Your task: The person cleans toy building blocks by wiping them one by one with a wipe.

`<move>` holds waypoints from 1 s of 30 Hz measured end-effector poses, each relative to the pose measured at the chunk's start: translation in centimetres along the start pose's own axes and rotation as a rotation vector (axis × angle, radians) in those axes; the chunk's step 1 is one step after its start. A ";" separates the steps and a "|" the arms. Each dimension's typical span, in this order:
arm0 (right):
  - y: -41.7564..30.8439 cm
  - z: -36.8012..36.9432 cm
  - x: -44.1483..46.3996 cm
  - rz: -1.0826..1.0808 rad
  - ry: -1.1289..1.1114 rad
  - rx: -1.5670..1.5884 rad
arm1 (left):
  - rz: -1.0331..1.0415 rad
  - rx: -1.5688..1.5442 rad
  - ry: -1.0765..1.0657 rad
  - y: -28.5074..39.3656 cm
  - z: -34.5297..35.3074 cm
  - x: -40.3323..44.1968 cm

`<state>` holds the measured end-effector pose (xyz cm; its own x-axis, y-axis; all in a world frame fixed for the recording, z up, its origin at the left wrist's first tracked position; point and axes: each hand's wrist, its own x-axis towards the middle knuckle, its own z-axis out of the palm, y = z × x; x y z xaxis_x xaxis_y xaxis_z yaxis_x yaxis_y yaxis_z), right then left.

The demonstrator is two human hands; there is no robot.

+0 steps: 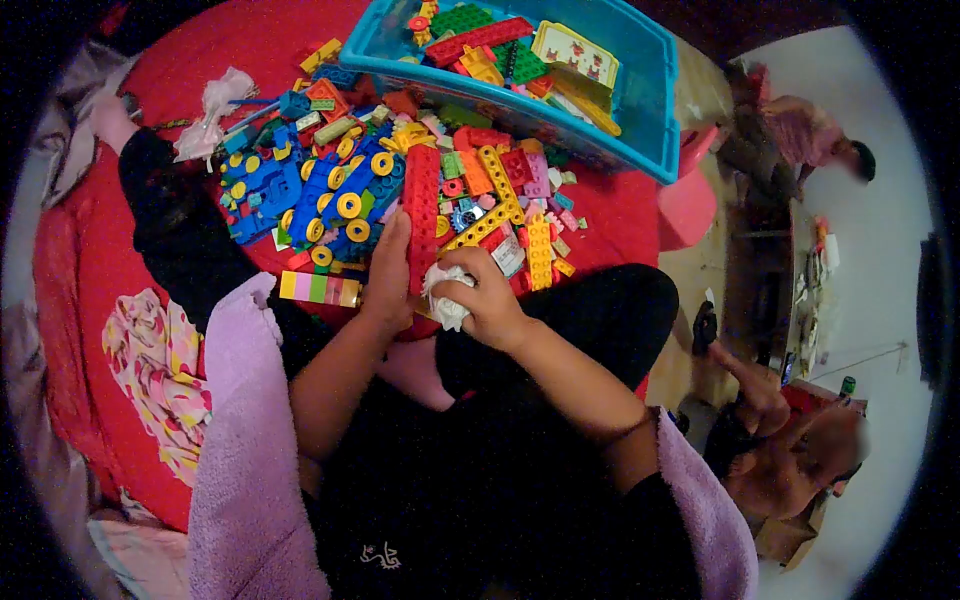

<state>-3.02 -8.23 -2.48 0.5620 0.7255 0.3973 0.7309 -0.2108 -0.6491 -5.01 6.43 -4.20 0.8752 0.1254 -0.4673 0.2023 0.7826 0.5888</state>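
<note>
My left hand (388,272) is wrapped around a long red toy building beam (423,195), which points away from me. In my right hand (487,300) is a crumpled white tissue (448,298), pressed against the beam's near end. Beyond both hands spreads a heap of colourful building blocks. Blue wheeled pieces with yellow wheels (349,205) lie just left of the beam. To its right are a yellow perforated beam (500,190) and a yellow studded block (539,250). A short row of coloured blocks (320,289) rests beside my left wrist.
A blue plastic bin (510,110) holding more blocks stands behind the heap on the red cloth (90,250). White crumpled plastic (215,110) lies at the left, a patterned cloth (155,370) nearer me. A pink stool (685,200) and two other people are at the right.
</note>
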 end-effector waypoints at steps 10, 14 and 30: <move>1.4 -0.8 0.6 0.082 0.258 -0.128 | 0.029 0.373 -0.013 -2.0 0.4 -0.5; 2.3 -1.9 1.0 0.133 0.347 -0.205 | -0.051 0.419 -0.017 -1.5 2.0 -2.0; 4.4 -3.0 1.6 0.323 0.621 -0.221 | -0.017 0.525 -0.223 -2.4 1.2 -1.5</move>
<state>2.24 -9.98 -2.77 0.8303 0.1135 0.5456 0.5160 -0.5264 -0.6758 -6.28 3.63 -4.09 0.9301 -0.0605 -0.3624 0.3582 0.3687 0.8578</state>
